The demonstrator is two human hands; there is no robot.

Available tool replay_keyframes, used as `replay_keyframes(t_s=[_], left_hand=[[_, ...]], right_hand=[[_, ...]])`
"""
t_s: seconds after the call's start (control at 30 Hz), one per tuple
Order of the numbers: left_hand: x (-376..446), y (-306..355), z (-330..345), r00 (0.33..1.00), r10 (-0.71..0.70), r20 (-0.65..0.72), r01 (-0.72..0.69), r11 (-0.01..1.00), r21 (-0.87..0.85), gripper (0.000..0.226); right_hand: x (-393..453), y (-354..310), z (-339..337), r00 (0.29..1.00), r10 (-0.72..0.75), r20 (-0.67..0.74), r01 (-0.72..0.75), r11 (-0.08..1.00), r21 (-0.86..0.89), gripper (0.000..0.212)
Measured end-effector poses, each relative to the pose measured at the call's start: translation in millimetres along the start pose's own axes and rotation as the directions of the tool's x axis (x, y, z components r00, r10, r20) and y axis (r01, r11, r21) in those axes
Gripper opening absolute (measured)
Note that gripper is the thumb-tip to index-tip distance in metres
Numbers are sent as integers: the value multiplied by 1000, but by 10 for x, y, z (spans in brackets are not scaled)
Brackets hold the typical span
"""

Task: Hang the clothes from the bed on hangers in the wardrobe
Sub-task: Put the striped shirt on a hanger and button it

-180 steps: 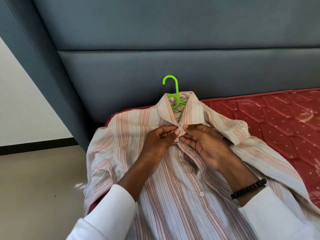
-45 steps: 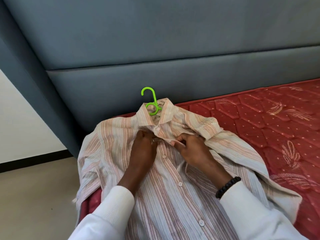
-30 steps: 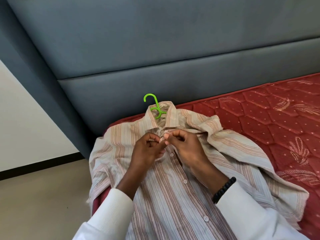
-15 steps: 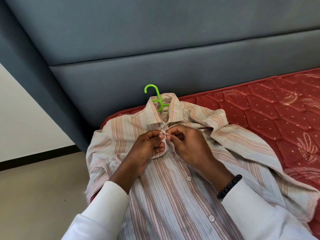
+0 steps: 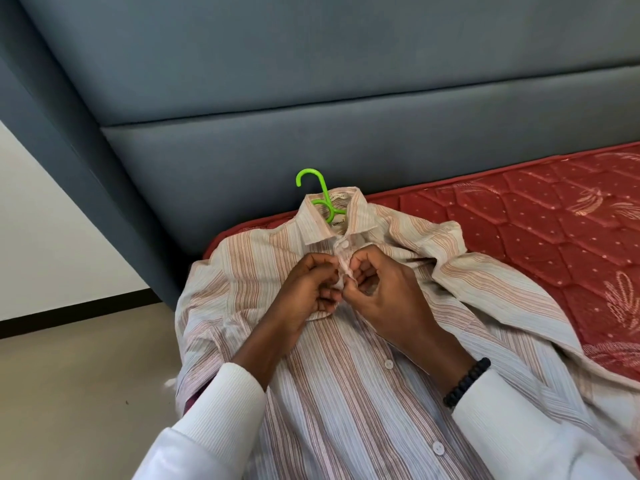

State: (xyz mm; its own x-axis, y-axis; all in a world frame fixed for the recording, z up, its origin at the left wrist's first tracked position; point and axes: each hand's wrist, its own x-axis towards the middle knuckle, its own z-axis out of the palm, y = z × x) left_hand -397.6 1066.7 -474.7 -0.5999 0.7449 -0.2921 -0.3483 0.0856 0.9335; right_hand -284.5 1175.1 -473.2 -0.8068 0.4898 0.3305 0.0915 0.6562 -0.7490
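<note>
You've got the striped shirt point(image 5: 346, 393) laid flat on the red mattress point(image 5: 554, 230), collar toward the grey headboard point(image 5: 346, 143), and the green hanger point(image 5: 320, 192) is already inside it, hook poking up out of the collar. Your left hand point(image 5: 304, 296) and right hand point(image 5: 384, 292) are both curled in tight, fingertips meeting on the front placket just below the collar, pinching the fabric between them. The top button point(image 5: 343, 243) sits closed just above your fingers, so I'd judge you're working the second one down. Lower on the front, more buttons point(image 5: 389, 364) show along the placket; whether those are fastened I can't make out.

So, progress: hanger in, shirt partly done up, nothing hung. You've got the carry to the wardrobe ahead of you, and that wardrobe isn't in view at all. The button under your fingertips is hidden by your own hands. The hanger's shoulders are buried under the cloth. The shirt's hem runs off the bottom edge, and I can't see whether other clothes wait elsewhere on the bed.
</note>
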Motion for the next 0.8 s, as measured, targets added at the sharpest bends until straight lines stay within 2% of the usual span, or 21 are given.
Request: replay_keyframes(t_s=[0.13,0.33,0.47,0.53,0.63,0.8], left_hand=[[92,41,38,997,4,-72,5,992,125,32],[155,-24,110,988,52,-142,-41,996,81,29],[150,-50,86,983,60,-172,-51,997,53,31],[139,-7,63,992,37,-124,-44,998,-54,29],[125,41,25,999,29,-29,-34,981,-192,35],[77,-9,76,991,99,-88,-109,988,-113,50]], right_hand=[[-9,21,-16,999,-44,15,45,999,-24,14],[-26,72,8,998,-40,50,38,999,34,16],[-16,73,40,999,-33,1,33,999,-2,12],[1,81,41,998,-17,-64,15,1000,-25,9],[28,103,9,986,65,-153,-66,998,-3,6],[45,89,50,953,263,-148,-224,946,235,7]])
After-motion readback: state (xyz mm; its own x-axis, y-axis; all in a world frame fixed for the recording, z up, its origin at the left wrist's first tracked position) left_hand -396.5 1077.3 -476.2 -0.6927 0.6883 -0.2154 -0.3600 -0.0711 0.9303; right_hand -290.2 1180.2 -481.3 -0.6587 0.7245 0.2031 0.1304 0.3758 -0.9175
